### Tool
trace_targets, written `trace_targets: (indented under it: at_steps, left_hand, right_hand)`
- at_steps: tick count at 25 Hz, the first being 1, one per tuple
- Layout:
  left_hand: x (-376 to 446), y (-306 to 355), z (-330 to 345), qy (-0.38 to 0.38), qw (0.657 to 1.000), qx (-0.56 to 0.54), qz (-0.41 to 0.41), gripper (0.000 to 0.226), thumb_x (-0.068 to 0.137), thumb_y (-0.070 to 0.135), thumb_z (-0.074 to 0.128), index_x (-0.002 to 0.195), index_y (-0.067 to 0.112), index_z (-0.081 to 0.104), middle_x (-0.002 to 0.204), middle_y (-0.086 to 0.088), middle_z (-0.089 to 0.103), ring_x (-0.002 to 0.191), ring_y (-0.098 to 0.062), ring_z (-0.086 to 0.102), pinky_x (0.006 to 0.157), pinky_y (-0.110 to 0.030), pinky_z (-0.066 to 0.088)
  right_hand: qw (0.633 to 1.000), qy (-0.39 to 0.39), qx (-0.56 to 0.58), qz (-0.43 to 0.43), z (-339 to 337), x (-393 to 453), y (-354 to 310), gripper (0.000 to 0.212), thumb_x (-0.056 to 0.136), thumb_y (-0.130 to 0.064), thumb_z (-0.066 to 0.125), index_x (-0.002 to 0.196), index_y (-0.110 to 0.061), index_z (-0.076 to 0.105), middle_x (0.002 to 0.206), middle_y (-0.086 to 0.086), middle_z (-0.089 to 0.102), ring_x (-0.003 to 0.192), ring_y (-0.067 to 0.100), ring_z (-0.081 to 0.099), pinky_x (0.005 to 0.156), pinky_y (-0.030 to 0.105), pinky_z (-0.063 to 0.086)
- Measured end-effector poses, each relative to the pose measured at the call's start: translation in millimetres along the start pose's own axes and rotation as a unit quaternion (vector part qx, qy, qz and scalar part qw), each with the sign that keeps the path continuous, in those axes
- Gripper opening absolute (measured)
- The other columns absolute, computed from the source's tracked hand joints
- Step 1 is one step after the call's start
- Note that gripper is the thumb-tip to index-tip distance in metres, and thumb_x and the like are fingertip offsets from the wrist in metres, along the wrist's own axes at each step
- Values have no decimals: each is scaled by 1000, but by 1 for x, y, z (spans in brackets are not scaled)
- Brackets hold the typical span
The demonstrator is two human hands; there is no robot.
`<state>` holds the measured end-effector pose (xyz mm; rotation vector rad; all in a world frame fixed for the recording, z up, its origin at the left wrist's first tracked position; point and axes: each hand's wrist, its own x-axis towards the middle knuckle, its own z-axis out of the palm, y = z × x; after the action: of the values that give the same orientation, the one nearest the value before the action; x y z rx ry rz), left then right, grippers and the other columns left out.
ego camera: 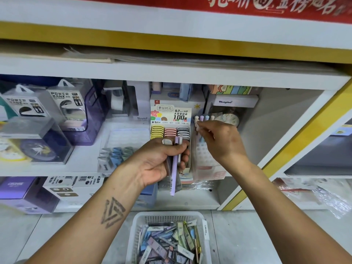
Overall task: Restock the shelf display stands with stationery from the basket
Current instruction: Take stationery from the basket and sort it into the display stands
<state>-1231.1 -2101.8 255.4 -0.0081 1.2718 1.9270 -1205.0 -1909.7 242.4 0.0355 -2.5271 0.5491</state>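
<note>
Basket: a white perforated plastic basket [167, 218] stands on the floor at the bottom edge, filled with flat packets of stationery [167, 244].
Left hand: the left hand [160, 161], forearm reaching up from lower left, palm turned sideways, grip clenched around a bundle of pens, a long lilac pen [174, 174] among them.
Right hand: the right hand [222, 141] is raised, wrist bent, fingertips pinching a pale pen [198, 128] at the clear display stand [205, 161] on the white shelf [133, 168].
Neighbour: a lead-refill display box [170, 119] stands just left of the stand.
</note>
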Motion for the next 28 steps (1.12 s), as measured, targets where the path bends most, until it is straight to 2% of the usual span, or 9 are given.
trace_targets:
  at_steps: [3, 5, 7, 11, 15, 19, 22, 25, 28]
  left_hand:
    - [0, -1, 3, 6, 1000, 9, 18, 13, 90, -6, 58, 100, -3, 65, 70, -13, 59, 58, -20, 57, 54, -28, 50]
    - [2, 0, 5, 26, 999, -1, 38, 9, 90, -5, 59, 92, 0, 66, 69, -13, 59, 58, -20, 58, 56, -31, 52]
    - [7, 1, 5, 56, 996, -25, 72, 12, 90, -6, 57, 85, 2, 65, 67, -11, 61, 57, -20, 61, 58, -35, 56]
    - [12, 1, 5, 95, 985, -79, 121, 10, 92, -3, 58, 84, -4, 62, 67, -14, 64, 60, -24, 67, 57, -34, 59]
    - [12, 4, 3, 104, 979, -111, 135, 16, 93, 8, 61, 97, -7, 62, 80, -22, 66, 72, -31, 70, 63, -40, 60]
    - [10, 12, -5, 121, 975, -126, 138, 27, 98, 21, 57, 104, -5, 61, 96, -30, 70, 88, -40, 72, 68, -51, 59]
    - [9, 12, -2, 114, 977, -109, 141, 23, 100, 19, 53, 98, -3, 61, 86, -27, 70, 91, -42, 71, 74, -55, 59]
    - [8, 6, 7, 93, 985, -88, 118, 17, 100, 14, 53, 107, -2, 55, 83, -27, 68, 87, -44, 72, 71, -53, 59]
    - [9, 1, 12, 85, 988, -84, 95, 19, 100, 11, 54, 115, 0, 53, 82, -28, 68, 87, -45, 71, 74, -55, 59]
  right_hand:
    - [995, 5, 76, 69, -5, 3, -16, 16, 94, -28, 66, 103, -16, 72, 80, -1, 72, 68, 17, 65, 63, 25, 50]
    - [950, -78, 248, 175, -11, 5, -24, 27, 90, -40, 70, 87, -14, 66, 66, 3, 70, 50, 14, 59, 47, 21, 44]
    - [893, -189, 352, 207, -16, 3, -29, 40, 84, -44, 75, 87, -7, 61, 62, 9, 69, 45, 15, 54, 40, 19, 38]
    - [885, -284, 329, 168, -13, -5, -37, 42, 75, -22, 87, 95, -10, 52, 63, 3, 67, 47, 7, 54, 45, 20, 40]
    - [867, -298, 358, 177, -13, -5, -38, 44, 78, 3, 79, 108, -9, 49, 74, 20, 67, 52, 13, 59, 45, 22, 45]
    - [856, -350, 355, 138, -28, -6, -31, 73, 77, 12, 66, 138, -23, 44, 74, 16, 71, 56, 23, 63, 54, 33, 54]
    - [865, -286, 392, 130, -47, -2, -18, 98, 80, 12, 66, 150, -45, 29, 79, 24, 72, 63, 33, 66, 61, 38, 56]
    - [897, -127, 400, 137, -55, 4, -3, 90, 82, 11, 67, 149, -40, 34, 74, 22, 71, 60, 34, 66, 60, 37, 57]
    - [952, -6, 280, 125, -47, 6, 8, 69, 82, 1, 72, 137, -32, 45, 73, 8, 71, 68, 29, 67, 71, 45, 59]
